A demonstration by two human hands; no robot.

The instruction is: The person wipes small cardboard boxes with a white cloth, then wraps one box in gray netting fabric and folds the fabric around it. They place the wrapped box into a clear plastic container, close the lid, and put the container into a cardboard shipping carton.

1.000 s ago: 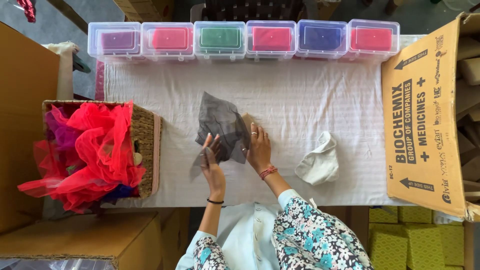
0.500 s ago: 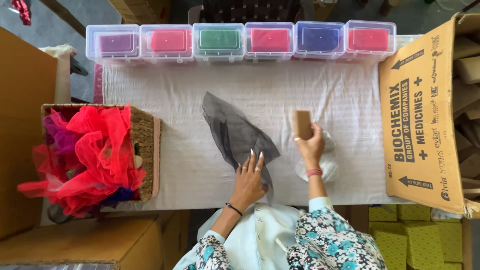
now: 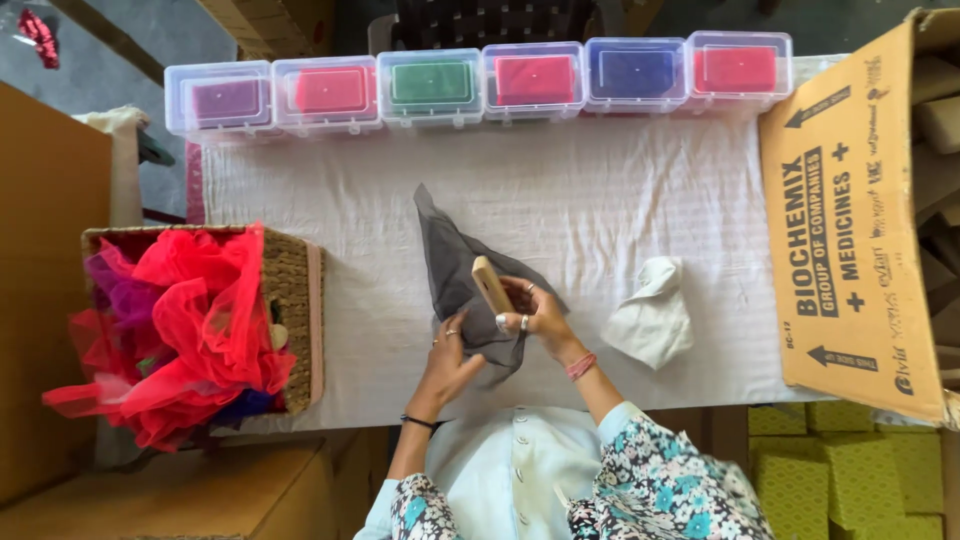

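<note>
A sheer grey net cloth [image 3: 448,262] lies partly on the white-covered table [image 3: 600,200], its near end gathered in my hands. My right hand [image 3: 535,318] holds a small tan rectangular block [image 3: 491,284] over the cloth, tilted on edge. My left hand [image 3: 447,362] pinches the cloth's lower part just left of the block. Both hands sit close together near the table's front edge.
A wicker basket [image 3: 290,320] at the left holds red, pink and purple net fabric [image 3: 175,330]. Several clear lidded boxes [image 3: 430,85] with coloured contents line the far edge. A crumpled white cloth [image 3: 652,315] lies at the right, beside a large cardboard flap [image 3: 850,220].
My right hand has brought the tan block from the right back over the grey cloth. My left hand has moved onto the cloth's lower end, and the cloth is more bunched.
</note>
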